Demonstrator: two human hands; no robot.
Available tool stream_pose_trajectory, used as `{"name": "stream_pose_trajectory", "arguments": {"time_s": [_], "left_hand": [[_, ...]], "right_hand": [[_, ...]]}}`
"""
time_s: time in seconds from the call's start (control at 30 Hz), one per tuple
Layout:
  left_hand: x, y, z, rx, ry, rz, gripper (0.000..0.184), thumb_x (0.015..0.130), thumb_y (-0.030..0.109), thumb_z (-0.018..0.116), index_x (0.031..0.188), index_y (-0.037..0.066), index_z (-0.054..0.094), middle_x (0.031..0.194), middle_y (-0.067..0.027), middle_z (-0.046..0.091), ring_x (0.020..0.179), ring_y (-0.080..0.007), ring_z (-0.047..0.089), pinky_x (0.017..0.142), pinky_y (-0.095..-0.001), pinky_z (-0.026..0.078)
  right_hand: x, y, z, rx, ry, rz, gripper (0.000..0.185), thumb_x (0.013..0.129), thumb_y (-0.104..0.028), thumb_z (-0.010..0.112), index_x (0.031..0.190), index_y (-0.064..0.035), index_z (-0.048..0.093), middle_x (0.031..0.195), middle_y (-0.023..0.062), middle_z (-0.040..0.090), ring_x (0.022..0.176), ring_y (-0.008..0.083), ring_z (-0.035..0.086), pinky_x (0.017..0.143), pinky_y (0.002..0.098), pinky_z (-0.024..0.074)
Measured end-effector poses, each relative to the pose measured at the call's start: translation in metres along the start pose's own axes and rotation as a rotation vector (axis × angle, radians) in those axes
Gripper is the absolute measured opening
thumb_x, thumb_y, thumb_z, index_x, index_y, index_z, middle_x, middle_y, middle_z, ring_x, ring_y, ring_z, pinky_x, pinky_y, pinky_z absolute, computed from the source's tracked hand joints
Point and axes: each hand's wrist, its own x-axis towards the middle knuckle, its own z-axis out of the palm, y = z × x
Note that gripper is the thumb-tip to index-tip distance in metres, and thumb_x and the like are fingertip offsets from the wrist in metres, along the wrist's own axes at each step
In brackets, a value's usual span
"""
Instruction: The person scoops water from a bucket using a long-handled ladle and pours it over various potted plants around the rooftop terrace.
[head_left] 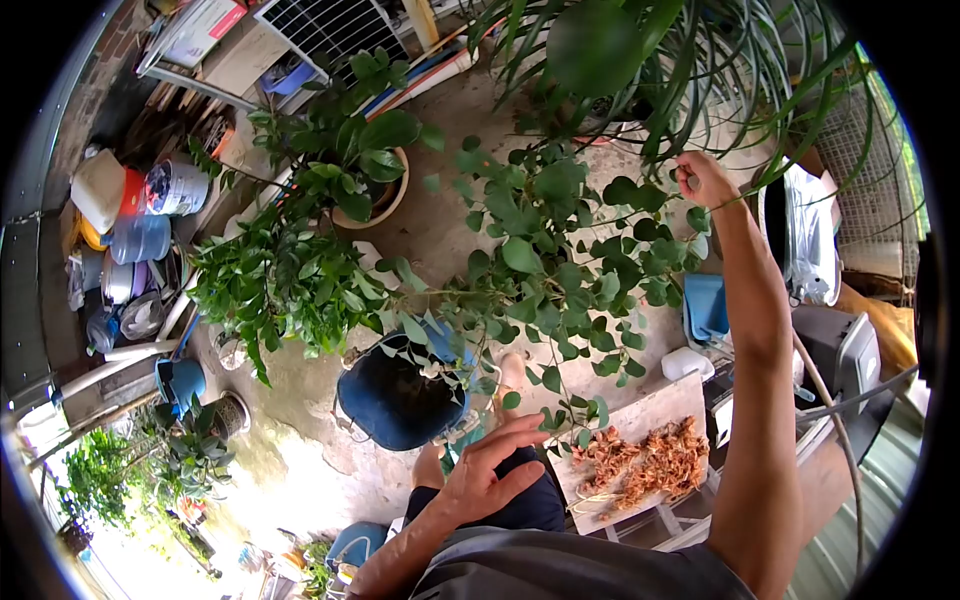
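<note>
The person's right arm reaches far out, nearly straight at the elbow, to a spot beyond the blue bucket (pixel 370 415) and well to its right. At the end of it the right hand (pixel 705 181) is clenched, the fingers curled in toward the palm and the wrist bent slightly toward the bucket's side; whether a stem is pinched inside cannot be told. The left forearm slants forward from close by the body, and the left hand (pixel 487 472) is just on the near side of the bucket, a little to its right. That hand is loose and grasps nothing, its fingers stretched out and the thumb spread away from them. The fingertips are near the lowest leaves of the round-leaved plant (pixel 524 256); contact cannot be told.

The round-leaved plant spreads beyond the bucket and to its right, with some sprays over the bucket's rim. Right of the bucket, on the near side, a pale surface (pixel 676 402) carries dried orange-brown pieces (pixel 665 462).
</note>
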Motion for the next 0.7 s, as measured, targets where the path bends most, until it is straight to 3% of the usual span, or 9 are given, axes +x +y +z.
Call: {"name": "stream_pose_trajectory", "arguments": {"time_s": [0.1, 0.17, 0.23, 0.33, 0.43, 0.6, 0.63, 0.7], "left_hand": [[-0.003, -0.003, -0.002, 0.077, -0.007, 0.018, 0.039, 0.095, 0.026, 0.066, 0.125, 0.002, 0.062, 0.139, -0.019, 0.056, 0.129, -0.0313, 0.055, 0.104, -0.0376, 0.044], [-0.006, -0.001, -0.001, 0.064, 0.004, -0.012, 0.039, 0.095, 0.027, 0.066, 0.125, 0.002, 0.062, 0.139, -0.0191, 0.056, 0.128, -0.0322, 0.056, 0.103, -0.0383, 0.045], [-0.007, -0.003, -0.001, 0.042, -0.019, 0.018, 0.04, 0.095, 0.028, 0.066, 0.125, 0.002, 0.062, 0.139, -0.0192, 0.055, 0.127, -0.033, 0.056, 0.103, -0.0391, 0.045], [-0.005, -0.004, 0.0, 0.049, -0.037, 0.026, 0.04, 0.094, 0.029, 0.067, 0.125, 0.002, 0.062, 0.139, -0.019, 0.055, 0.127, -0.0327, 0.056, 0.103, -0.0394, 0.045], [-0.002, -0.004, 0.009, 0.048, -0.038, 0.029, 0.04, 0.094, 0.028, 0.067, 0.125, 0.002, 0.062, 0.139, -0.0186, 0.056, 0.127, -0.0327, 0.056, 0.104, -0.0393, 0.044], [0.007, 0.001, 0.014, 0.029, -0.056, -0.004, 0.037, 0.093, 0.023, 0.067, 0.122, 0.001, 0.064, 0.136, -0.0195, 0.058, 0.129, -0.032, 0.055, 0.106, -0.0384, 0.042], [0.008, -0.001, 0.014, 0.04, -0.057, 0.012, 0.038, 0.093, 0.024, 0.068, 0.124, 0.001, 0.063, 0.137, -0.0193, 0.057, 0.128, -0.0325, 0.055, 0.106, -0.0386, 0.042], [0.004, -0.001, 0.018, 0.052, -0.043, 0.009, 0.04, 0.093, 0.024, 0.068, 0.125, 0.002, 0.062, 0.139, -0.019, 0.056, 0.128, -0.033, 0.055, 0.105, -0.0388, 0.043]], "right_hand": [[0.007, 0.01, -0.016, 0.041, -0.059, -0.057, 0.01, 0.087, -0.009, 0.06, 0.079, -0.0111, 0.053, 0.067, 0.0027, 0.053, 0.055, 0.0152, 0.052, 0.05, 0.0292, 0.0434], [0.038, 0.022, -0.043, 0.191, -0.228, -0.068, 0.011, 0.087, -0.01, 0.06, 0.078, -0.0105, 0.054, 0.065, 0.0023, 0.053, 0.055, 0.0143, 0.052, 0.049, 0.0285, 0.0444], [0.012, 0.015, -0.036, 0.152, -0.061, -0.07, 0.016, 0.089, -0.011, 0.059, 0.075, -0.0096, 0.051, 0.062, 0.0013, 0.052, 0.052, 0.0124, 0.051, 0.047, 0.0285, 0.0448], [-0.016, 0.005, -0.033, 0.066, -0.004, -0.029, 0.017, 0.09, -0.013, 0.057, 0.075, -0.0104, 0.05, 0.062, 0.0012, 0.052, 0.051, 0.0133, 0.051, 0.046, 0.0284, 0.0423], [-0.015, 0.002, -0.027, -0.156, -0.105, -0.031, 0.02, 0.091, -0.017, 0.055, 0.073, -0.0108, 0.047, 0.059, 0.0026, 0.048, 0.049, 0.0155, 0.045, 0.042, 0.0307, 0.0345], [0.011, 0.01, -0.024, -0.12, -0.481, -0.188, 0.026, 0.088, -0.013, 0.055, 0.065, -0.0075, 0.044, 0.058, 0.0045, 0.045, 0.046, 0.0169, 0.041, 0.041, 0.0317, 0.0329], [-0.001, 0.006, -0.01, -0.12, -0.299, -0.151, 0.025, 0.09, -0.013, 0.054, 0.067, -0.0074, 0.046, 0.058, 0.0048, 0.047, 0.047, 0.0153, 0.042, 0.042, 0.0298, 0.0343], [0.013, 0.003, -0.003, 0.061, -0.217, 0.043, 0.023, 0.092, -0.013, 0.055, 0.071, -0.008, 0.049, 0.061, 0.0048, 0.051, 0.049, 0.0124, 0.045, 0.043, 0.0267, 0.0355]]}}
